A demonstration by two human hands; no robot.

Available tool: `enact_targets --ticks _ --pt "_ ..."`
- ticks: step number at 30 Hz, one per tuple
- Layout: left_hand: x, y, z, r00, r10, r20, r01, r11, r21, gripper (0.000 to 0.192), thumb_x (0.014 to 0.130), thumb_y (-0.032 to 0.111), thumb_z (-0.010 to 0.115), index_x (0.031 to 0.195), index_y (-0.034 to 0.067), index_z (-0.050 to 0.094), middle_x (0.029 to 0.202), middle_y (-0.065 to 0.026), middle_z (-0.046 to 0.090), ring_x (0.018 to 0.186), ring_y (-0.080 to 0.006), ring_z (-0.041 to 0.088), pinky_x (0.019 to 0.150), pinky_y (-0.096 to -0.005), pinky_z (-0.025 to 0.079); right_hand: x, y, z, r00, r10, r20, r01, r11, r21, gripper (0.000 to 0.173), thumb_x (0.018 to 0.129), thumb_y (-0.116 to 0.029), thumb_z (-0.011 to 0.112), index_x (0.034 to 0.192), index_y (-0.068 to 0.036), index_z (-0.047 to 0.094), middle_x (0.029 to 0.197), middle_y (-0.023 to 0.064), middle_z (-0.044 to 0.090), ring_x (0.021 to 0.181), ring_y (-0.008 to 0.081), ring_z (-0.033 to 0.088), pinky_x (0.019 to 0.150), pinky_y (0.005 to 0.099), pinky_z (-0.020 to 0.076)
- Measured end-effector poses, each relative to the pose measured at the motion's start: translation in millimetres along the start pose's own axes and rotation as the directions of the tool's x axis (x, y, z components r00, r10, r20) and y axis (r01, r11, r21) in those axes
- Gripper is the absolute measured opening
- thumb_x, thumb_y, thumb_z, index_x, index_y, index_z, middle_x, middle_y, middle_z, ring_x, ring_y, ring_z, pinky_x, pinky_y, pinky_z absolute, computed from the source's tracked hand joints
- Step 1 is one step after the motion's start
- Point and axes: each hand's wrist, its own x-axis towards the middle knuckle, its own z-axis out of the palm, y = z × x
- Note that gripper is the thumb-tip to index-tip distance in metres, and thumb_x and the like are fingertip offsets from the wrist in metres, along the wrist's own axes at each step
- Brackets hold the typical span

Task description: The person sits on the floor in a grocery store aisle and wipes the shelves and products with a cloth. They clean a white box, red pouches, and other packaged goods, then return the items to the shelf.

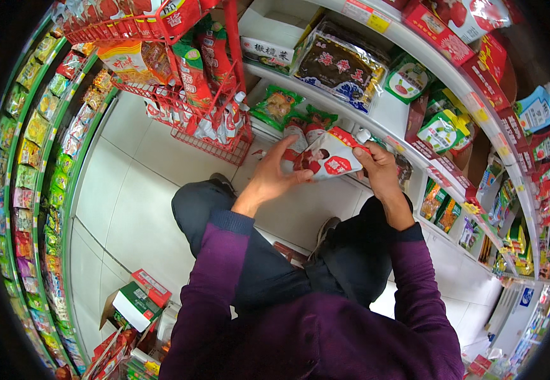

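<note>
A white and red spouted pouch [334,154] with a white cap [363,136] is tilted in front of the low shelf. My right hand [378,164] grips its right end just below the cap, thumb on the front face. My left hand [275,173] is at the pouch's left end with fingers and thumb spread; the thumb tip overlaps its lower corner, and whether it presses there is unclear. Just beyond the left fingers, red and white packages [296,130] stand on the bottom shelf, beside a green-edged clear bag [277,105] of food.
A red wire rack [208,111] with pouches and bags stands at the upper left. Shelves of packets [446,130] curve around the right, holding a dark flat package [339,66] and an open white carton [275,35]. Opened cartons [137,304] sit on the tiled floor [127,190] at lower left.
</note>
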Motion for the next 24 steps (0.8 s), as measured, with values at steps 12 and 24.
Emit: enact_targets --ticks 12,24 --pt "-37 11 8 0.909 -0.107 0.402 0.294 0.849 -0.438 0.043 0.095 0.026 0.077 0.128 0.0 0.065 0.113 -0.0069 0.071 0.105 -0.0127 0.063 0.093 -0.0327 0.053 -31 -25 34 0.999 0.019 -0.044 0.003 0.895 0.446 0.023 0.103 -0.028 0.067 0.092 -0.009 0.07 0.073 -0.0034 0.066 0.053 0.0018 0.049 0.043 0.021 0.0324" --pt "-34 7 29 0.995 0.042 0.09 -0.016 0.964 -0.266 0.126 0.077 0.048 0.089 0.163 -0.001 0.011 0.156 -0.0248 0.039 0.144 -0.0316 0.042 0.117 -0.0428 0.037 -54 -9 81 0.954 0.235 -0.187 -0.133 0.889 0.439 0.024 0.104 -0.03 0.066 0.093 -0.009 0.07 0.076 -0.0026 0.065 0.06 0.0044 0.054 0.048 0.0235 0.0395"
